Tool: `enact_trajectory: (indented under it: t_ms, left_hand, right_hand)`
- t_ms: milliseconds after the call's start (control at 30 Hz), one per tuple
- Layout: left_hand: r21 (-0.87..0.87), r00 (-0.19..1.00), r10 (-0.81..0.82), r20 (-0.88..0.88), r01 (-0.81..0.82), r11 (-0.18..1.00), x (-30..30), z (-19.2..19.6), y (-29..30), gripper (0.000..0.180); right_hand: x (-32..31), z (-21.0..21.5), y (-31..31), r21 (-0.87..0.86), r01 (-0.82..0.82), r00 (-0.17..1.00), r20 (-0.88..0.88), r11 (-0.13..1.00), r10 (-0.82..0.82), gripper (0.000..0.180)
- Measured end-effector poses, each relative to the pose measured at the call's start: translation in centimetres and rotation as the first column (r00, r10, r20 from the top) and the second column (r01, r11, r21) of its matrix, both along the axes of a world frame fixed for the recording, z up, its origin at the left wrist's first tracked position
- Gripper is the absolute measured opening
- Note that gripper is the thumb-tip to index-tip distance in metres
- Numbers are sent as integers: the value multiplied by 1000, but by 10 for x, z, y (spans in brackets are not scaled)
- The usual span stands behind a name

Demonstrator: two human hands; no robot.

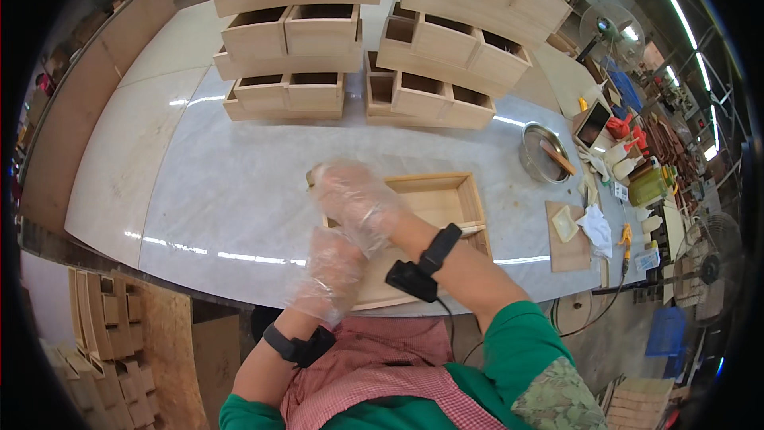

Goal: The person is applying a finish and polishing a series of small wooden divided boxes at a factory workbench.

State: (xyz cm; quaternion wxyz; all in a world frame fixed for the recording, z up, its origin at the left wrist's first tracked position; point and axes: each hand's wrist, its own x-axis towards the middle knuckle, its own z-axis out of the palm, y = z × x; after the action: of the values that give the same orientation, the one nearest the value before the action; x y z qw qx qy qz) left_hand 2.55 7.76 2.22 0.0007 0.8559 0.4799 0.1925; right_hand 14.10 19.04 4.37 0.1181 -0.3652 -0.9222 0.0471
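Stacked boxes (259, 41) at twelve o'clock look assembled, while the wooden box (430, 205) at the counter's (231, 167) six-o'clock edge seems unfinished, right hand (350, 193) at its ten, left hand (330, 261) at its nine, fingers' grip impossible to tell.

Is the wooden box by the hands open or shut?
Open: no lid covers the wooden box, so you can see inside.

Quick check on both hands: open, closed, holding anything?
Left hand: at the wooden box's left side, blurred; open or closed cannot be told.
Right hand: near the far-left corner; grip cannot be told.
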Motion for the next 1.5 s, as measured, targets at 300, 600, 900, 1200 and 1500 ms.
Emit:
enact_trajectory:
  t_ms: [300,600,900,1200,1500]
  left_hand:
    - [-24,872,177,456,-186,982,-23,7,-26,56]
    - [-679,292,625,724,143,720,-27,9,-44,48]
    - [-620,230,584,778,138,772,-21,0,-43,53]
    - [-648,320,603,731,48,760,-25,-10,-41,68]
    - [-616,274,576,770,87,783,-24,-27,-41,70]
  right_hand:
    - [-1,40,-20,-298,46,967,-224,953,-117,23]
    - [9,31,-70,-21,-152,982,-118,988,149,21]
    - [0,24,-47,-59,-49,989,-141,997,40,27]
    - [49,31,-112,-14,-16,995,102,1000,17,24]
    - [220,13,-123,142,428,825,341,893,-450,24]
